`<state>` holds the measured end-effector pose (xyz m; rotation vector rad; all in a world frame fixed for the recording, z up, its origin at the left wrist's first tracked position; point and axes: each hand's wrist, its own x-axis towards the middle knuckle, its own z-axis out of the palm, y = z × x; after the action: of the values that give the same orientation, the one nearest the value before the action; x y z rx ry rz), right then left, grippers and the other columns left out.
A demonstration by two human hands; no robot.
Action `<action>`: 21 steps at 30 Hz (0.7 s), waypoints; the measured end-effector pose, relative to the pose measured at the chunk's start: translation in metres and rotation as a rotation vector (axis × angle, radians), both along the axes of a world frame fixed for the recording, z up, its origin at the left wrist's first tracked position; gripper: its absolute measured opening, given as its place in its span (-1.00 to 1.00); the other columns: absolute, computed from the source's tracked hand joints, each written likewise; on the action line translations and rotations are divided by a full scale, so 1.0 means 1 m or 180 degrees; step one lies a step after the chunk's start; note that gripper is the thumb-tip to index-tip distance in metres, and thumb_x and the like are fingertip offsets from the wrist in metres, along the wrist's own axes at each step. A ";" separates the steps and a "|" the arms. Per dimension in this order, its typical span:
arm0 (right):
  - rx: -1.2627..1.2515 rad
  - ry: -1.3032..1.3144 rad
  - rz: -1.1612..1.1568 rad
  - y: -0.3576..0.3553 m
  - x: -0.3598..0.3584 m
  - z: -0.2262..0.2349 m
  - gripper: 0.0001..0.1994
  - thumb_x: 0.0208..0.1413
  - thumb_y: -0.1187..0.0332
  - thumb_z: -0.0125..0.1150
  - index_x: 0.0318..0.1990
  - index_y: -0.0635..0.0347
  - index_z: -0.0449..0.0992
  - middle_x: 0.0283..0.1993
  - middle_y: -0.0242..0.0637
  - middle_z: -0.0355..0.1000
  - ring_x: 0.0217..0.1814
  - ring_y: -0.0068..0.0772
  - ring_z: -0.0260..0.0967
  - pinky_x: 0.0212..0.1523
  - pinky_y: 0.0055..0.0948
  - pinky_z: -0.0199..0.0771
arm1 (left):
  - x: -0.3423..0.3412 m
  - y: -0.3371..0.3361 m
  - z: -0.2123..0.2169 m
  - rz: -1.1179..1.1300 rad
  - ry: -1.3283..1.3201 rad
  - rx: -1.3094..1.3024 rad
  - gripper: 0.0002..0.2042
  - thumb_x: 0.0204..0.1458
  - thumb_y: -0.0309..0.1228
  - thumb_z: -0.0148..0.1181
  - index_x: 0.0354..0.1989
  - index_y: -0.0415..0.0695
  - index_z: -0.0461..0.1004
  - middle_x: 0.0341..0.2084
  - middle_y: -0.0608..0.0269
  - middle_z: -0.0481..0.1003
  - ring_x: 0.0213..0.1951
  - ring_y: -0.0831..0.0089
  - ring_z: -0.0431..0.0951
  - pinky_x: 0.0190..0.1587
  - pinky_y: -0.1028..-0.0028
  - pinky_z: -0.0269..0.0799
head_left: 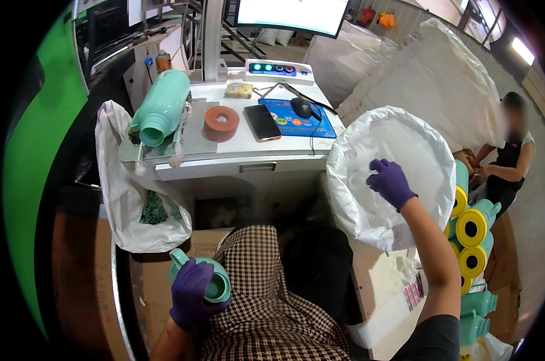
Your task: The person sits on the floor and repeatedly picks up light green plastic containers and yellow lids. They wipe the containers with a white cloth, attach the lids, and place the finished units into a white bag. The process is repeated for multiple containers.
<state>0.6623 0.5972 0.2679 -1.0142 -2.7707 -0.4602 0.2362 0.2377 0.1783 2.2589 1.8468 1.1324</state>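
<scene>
My left hand (192,292), in a purple glove, is wrapped round a mint-green plastic bottle shell (219,278) with a loop handle, held low beside my lap. Its round open neck faces up toward me. On the right, my right hand (393,183), gloved in the same purple, reaches over a large white bag (351,207) with a rolled rim. The fingers are apart and bent, and nothing shows in them. Pale, translucent stuff lies inside the bag, too indistinct to name. Another mint-green bottle shell (161,108) lies on its side at the table's left end.
A white table (224,159) bears a roll of brown tape (221,123), a phone (263,123), a mouse (301,107) and a button box (279,71). A white sack (119,204) hangs at left. Several green bottles with yellow-ringed bases (472,228) are stacked right, near a seated person (513,150).
</scene>
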 end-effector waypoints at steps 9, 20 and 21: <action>-0.0502 0.2855 -0.0033 -0.099 -0.055 0.059 -0.65 0.08 0.70 0.17 0.01 0.23 0.60 -0.23 -0.29 0.48 -0.20 -0.49 0.45 -0.13 -0.51 0.47 | -0.012 -0.036 -0.018 0.0970 -0.0682 -0.0152 -0.20 -0.43 -0.22 0.64 0.07 -0.26 0.42 -0.12 -0.02 0.55 -0.09 -0.03 0.59 0.03 0.16 0.51; -0.4729 0.4456 -0.0430 -0.256 -0.225 -0.163 -0.47 0.09 0.50 0.42 0.24 0.34 0.46 -0.24 -0.45 0.56 -0.33 -0.73 0.41 -0.24 -0.69 0.46 | 0.002 -0.018 0.012 0.0622 -0.0546 0.0314 -0.29 -0.35 -0.24 0.65 0.04 -0.22 0.47 -0.09 -0.03 0.57 -0.02 -0.03 0.58 0.09 0.13 0.50; -0.4735 0.4197 -0.0368 -0.258 -0.224 -0.167 -0.48 0.08 0.50 0.43 0.23 0.35 0.47 -0.20 -0.42 0.57 -0.30 -0.71 0.43 -0.21 -0.67 0.48 | -0.001 -0.020 0.011 0.0666 -0.0625 0.0236 -0.28 -0.36 -0.24 0.65 0.04 -0.24 0.46 -0.09 -0.04 0.57 -0.02 -0.05 0.58 0.10 0.13 0.49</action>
<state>0.4383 0.3388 0.1012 -0.9471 -1.4077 1.7746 0.2354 0.2175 0.1888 1.9400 2.0268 1.4171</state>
